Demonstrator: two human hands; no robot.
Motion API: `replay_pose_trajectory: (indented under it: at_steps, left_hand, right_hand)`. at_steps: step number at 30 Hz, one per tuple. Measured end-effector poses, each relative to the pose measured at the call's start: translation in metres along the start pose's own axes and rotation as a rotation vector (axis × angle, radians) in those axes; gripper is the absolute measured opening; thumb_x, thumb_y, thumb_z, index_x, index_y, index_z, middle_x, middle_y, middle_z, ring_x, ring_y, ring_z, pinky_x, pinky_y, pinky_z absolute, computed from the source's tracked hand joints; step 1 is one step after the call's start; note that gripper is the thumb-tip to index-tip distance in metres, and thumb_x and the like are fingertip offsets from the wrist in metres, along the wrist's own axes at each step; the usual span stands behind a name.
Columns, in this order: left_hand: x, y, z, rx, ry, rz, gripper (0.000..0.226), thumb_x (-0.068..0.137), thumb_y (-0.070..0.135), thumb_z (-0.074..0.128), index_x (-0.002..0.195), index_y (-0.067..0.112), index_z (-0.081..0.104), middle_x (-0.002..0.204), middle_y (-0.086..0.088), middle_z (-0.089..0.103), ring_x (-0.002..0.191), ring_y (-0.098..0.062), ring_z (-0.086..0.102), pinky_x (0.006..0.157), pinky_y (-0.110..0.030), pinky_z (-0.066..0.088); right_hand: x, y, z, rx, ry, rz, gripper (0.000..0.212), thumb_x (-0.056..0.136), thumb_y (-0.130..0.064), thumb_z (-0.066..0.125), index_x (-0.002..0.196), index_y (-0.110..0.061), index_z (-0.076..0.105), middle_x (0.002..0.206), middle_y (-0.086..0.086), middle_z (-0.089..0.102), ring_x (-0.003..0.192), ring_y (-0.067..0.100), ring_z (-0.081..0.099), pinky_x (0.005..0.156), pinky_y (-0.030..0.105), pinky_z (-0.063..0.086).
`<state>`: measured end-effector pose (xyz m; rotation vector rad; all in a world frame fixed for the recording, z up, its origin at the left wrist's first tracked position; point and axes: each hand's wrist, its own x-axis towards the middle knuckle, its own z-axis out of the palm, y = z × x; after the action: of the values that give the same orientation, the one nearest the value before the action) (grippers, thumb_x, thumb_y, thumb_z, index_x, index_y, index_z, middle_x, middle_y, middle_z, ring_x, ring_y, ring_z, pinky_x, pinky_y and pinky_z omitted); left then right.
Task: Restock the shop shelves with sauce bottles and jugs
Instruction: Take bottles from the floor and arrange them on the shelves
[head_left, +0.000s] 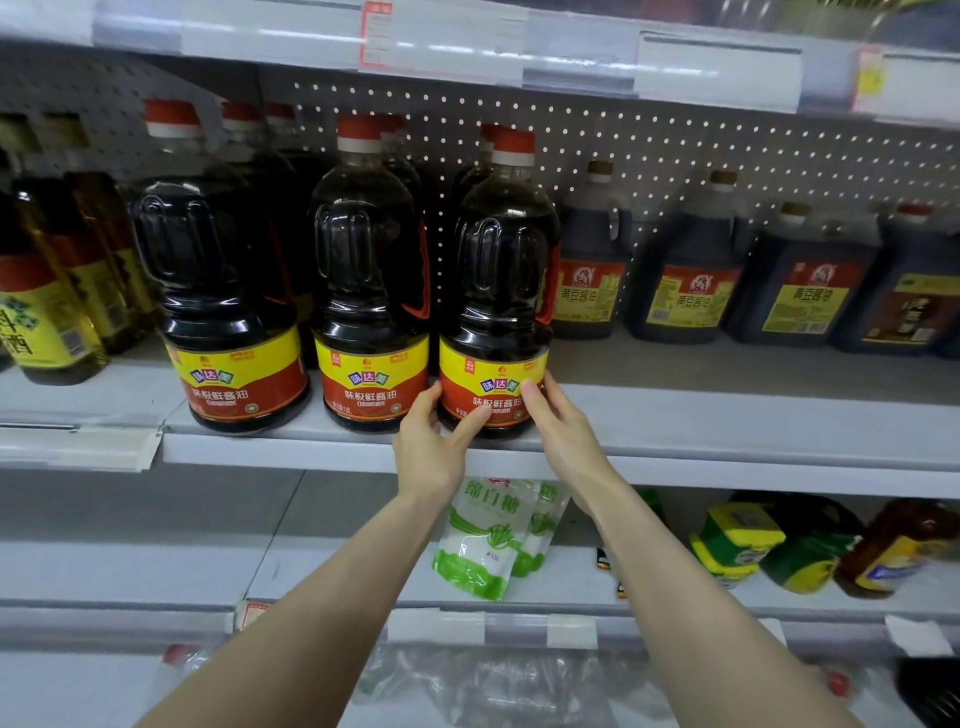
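A dark soy sauce jug (498, 291) with a red cap and a yellow-red label stands at the front of the middle shelf (727, 447). My left hand (434, 447) holds its base from the left, thumb across the label. On the label's right side my right hand (558, 431) grips the base. Two like jugs (371, 291) (218, 291) stand in a row to its left, with more behind them.
Square dark jugs (685, 270) with red-yellow labels line the shelf to the right. Yellow-labelled bottles (47, 291) stand far left. Below lie white-green sugar bags (483, 540) and tipped oil bottles (769, 545). The upper shelf edge (467, 52) hangs close overhead.
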<state>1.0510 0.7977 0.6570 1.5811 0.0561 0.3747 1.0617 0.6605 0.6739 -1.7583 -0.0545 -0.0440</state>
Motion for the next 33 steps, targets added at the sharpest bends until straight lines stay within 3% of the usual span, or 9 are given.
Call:
replay_pose_trajectory:
  at_steps: [4, 8, 14, 18, 26, 33]
  left_hand:
    - [0.0010, -0.0004, -0.0008, -0.003, 0.000, -0.011, 0.058, 0.081, 0.018, 0.074, 0.133, 0.008, 0.049, 0.116, 0.004, 0.058, 0.110, -0.010, 0.056, 0.096, -0.025, 0.046]
    - [0.0015, -0.0011, -0.0014, -0.021, -0.015, -0.023, 0.058, 0.081, 0.016, 0.074, 0.133, 0.009, 0.048, 0.121, 0.001, 0.059, 0.113, -0.011, 0.056, 0.097, -0.025, 0.046]
    - [0.0006, -0.0004, -0.0016, -0.026, -0.031, -0.024, 0.057, 0.083, 0.016, 0.072, 0.134, 0.009, 0.046, 0.123, 0.002, 0.058, 0.114, -0.009, 0.054, 0.095, -0.021, 0.044]
    - [0.0016, -0.0015, -0.0024, -0.013, -0.044, -0.032, 0.057, 0.084, 0.017, 0.071, 0.134, 0.010, 0.045, 0.129, -0.002, 0.057, 0.117, -0.012, 0.054, 0.098, -0.025, 0.044]
    - [0.0025, -0.0013, -0.0044, 0.004, -0.072, -0.048, 0.057, 0.085, 0.018, 0.070, 0.135, 0.010, 0.043, 0.132, -0.004, 0.056, 0.120, -0.013, 0.053, 0.103, -0.031, 0.044]
    - [0.0025, 0.0010, -0.0053, 0.022, -0.094, -0.070, 0.057, 0.086, 0.019, 0.069, 0.136, 0.011, 0.041, 0.133, -0.003, 0.055, 0.120, -0.013, 0.053, 0.104, -0.035, 0.044]
  right_hand:
    - [-0.0033, -0.0026, 0.0023, 0.062, 0.028, 0.010, 0.054, 0.098, -0.040, 0.047, 0.148, -0.022, 0.032, 0.127, -0.012, 0.048, 0.110, 0.001, 0.046, 0.090, 0.018, 0.036]
    - [-0.0033, -0.0020, 0.0023, 0.048, 0.022, -0.001, 0.046, 0.099, -0.039, 0.046, 0.143, -0.026, 0.040, 0.111, -0.021, 0.052, 0.095, -0.011, 0.049, 0.076, 0.009, 0.039]
    - [-0.0038, -0.0024, 0.0021, 0.050, 0.045, -0.006, 0.046, 0.098, -0.037, 0.048, 0.141, -0.023, 0.043, 0.102, -0.026, 0.052, 0.091, -0.014, 0.049, 0.072, 0.006, 0.041]
    - [-0.0044, -0.0019, 0.0034, 0.049, 0.068, -0.010, 0.047, 0.098, -0.038, 0.049, 0.141, -0.021, 0.044, 0.118, -0.013, 0.055, 0.093, -0.010, 0.051, 0.073, 0.007, 0.042]
    - [-0.0063, -0.0018, 0.0055, 0.052, 0.098, -0.012, 0.048, 0.097, -0.039, 0.050, 0.140, -0.019, 0.046, 0.113, -0.014, 0.054, 0.092, -0.009, 0.051, 0.072, 0.009, 0.042]
    - [-0.0073, -0.0017, 0.0088, 0.070, 0.120, -0.019, 0.048, 0.096, -0.039, 0.052, 0.140, -0.019, 0.048, 0.114, -0.013, 0.056, 0.100, -0.001, 0.053, 0.086, 0.016, 0.041]
